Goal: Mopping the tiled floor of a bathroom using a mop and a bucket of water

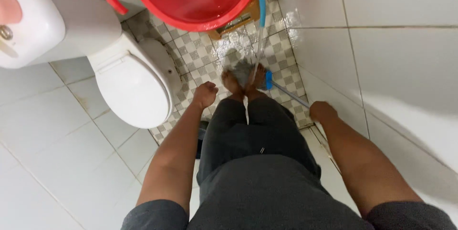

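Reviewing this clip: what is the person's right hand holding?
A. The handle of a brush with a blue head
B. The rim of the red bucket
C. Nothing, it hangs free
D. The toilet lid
A. The right hand grips the thin pale handle of the brush, whose blue head sits on the checkered floor by the feet, under a stream of water; the left hand is a loose fist holding nothing.

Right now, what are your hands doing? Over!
Right hand shut on mop handle; left hand fisted, empty. Mop head at feet, under running water. Red bucket and toilet close by.
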